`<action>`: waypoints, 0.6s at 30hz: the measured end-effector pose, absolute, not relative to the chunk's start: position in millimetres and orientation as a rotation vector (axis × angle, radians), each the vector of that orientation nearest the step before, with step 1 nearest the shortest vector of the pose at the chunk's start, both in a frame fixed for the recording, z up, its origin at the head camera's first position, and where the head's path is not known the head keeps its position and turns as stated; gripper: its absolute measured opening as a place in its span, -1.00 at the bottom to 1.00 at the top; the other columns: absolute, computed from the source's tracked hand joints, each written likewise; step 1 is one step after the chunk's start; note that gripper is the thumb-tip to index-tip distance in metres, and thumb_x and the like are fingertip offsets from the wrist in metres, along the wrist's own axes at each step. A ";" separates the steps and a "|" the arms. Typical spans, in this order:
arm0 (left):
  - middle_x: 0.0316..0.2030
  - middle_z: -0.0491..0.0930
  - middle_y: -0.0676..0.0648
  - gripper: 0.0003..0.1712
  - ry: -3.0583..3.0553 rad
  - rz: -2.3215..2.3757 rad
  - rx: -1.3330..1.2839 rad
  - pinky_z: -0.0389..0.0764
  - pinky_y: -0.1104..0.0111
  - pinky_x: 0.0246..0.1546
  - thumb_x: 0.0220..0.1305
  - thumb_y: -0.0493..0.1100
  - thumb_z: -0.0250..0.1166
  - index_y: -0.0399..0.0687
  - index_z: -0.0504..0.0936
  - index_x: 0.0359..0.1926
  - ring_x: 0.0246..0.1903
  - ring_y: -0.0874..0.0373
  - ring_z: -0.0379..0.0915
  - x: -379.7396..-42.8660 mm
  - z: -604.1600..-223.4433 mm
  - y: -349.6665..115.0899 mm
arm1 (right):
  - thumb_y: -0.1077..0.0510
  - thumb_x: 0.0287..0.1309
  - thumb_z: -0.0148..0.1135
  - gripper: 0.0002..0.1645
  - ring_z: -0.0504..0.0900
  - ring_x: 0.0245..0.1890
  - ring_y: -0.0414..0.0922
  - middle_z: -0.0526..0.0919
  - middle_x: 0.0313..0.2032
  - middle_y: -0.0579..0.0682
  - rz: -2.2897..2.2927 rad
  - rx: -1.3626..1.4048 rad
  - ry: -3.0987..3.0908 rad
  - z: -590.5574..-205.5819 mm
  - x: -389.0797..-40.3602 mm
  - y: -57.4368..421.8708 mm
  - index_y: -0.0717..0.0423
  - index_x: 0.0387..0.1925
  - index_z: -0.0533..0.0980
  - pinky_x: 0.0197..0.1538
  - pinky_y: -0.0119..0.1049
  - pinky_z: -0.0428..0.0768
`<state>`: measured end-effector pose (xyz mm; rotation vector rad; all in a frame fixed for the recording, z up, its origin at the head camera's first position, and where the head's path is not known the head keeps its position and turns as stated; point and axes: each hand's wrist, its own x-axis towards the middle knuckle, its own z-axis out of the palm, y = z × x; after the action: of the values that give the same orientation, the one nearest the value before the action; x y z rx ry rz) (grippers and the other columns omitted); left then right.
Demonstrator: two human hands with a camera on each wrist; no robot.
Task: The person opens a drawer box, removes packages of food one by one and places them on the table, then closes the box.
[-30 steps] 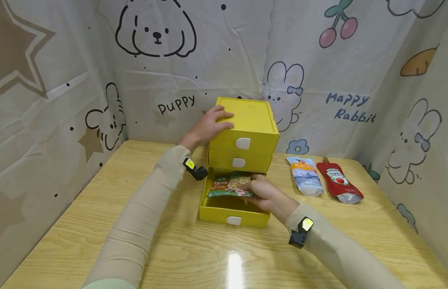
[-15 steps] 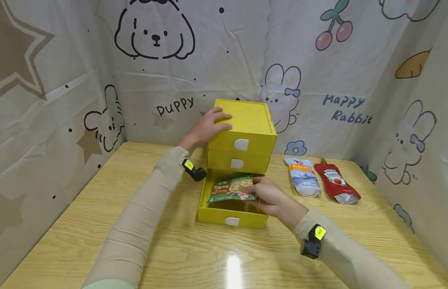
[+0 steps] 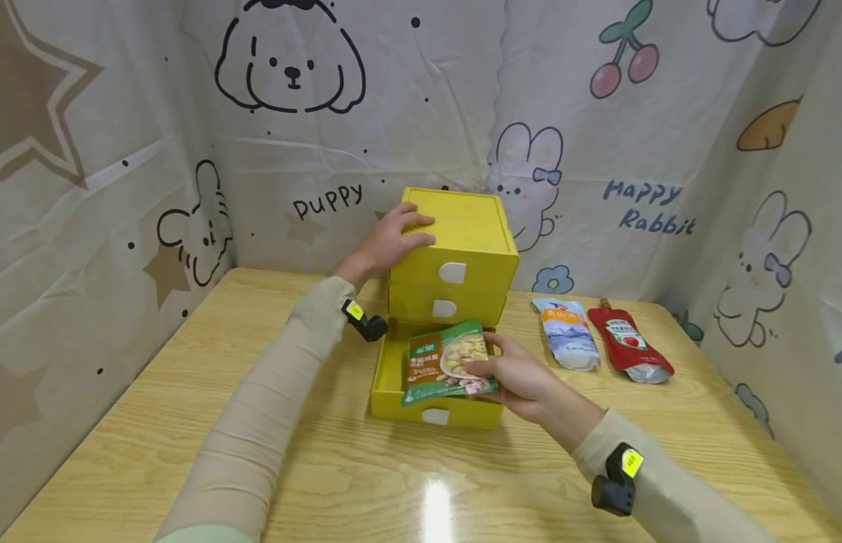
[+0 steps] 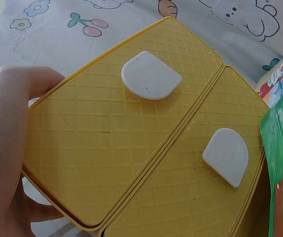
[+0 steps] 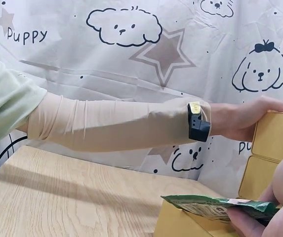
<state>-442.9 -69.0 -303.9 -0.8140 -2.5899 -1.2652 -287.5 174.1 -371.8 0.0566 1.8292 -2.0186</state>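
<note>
My right hand [image 3: 525,381] pinches a green and brown food packet [image 3: 444,364], thumb over the printed front. The packet overlaps the pulled-out bottom drawer [image 3: 387,403] of a yellow drawer box [image 3: 461,226]. In the right wrist view, the thumb lies along the thin packet [image 5: 200,207]. My left hand [image 3: 393,237] rests on the box's top left edge, fingers spread over the lid. Up close in the left wrist view, the left hand [image 4: 5,143] lies at the corner beside the white tab [image 4: 148,76] of the upper drawer. The two upper drawers stand closed.
A blue and white pouch [image 3: 568,334] and a red Heinz ketchup pouch [image 3: 631,341] lie side by side to the right of the box on the wooden table [image 3: 312,467]. A printed curtain [image 3: 421,90] stands behind and along both sides.
My right hand has raised the packet up out of the bottom drawer and drawn it toward the front, tilting its face upward. The left hand has stayed on the box.
</note>
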 end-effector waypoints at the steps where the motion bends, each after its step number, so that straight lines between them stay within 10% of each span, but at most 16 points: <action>1: 0.58 0.02 -0.20 -0.40 -2.590 -1.262 -0.814 -0.02 0.01 0.50 0.50 0.07 0.21 -0.11 0.52 0.41 0.55 -0.12 -0.11 -443.1 -304.4 -69.1 | 0.43 0.44 0.07 -0.06 0.72 -0.14 0.00 0.51 0.12 0.35 -2.022 0.054 1.827 -371.2 -285.8 175.8 0.18 0.63 -0.20 -0.10 -0.15 0.71; 18: 0.58 0.03 -0.21 -0.40 -2.592 -1.253 -0.817 -0.02 0.04 0.50 0.49 0.07 0.22 -0.11 0.53 0.41 0.55 -0.12 -0.09 -444.1 -304.5 -70.2 | 0.40 0.44 0.11 0.07 0.74 -0.11 -0.01 0.53 0.14 0.27 -2.056 0.040 1.803 -364.5 -268.9 226.2 -0.03 0.67 -0.30 -0.09 -0.19 0.72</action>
<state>-444.1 -70.2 -304.5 -0.8167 -2.5924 -1.2530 -268.9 226.2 -364.5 0.0402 1.8035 -2.0564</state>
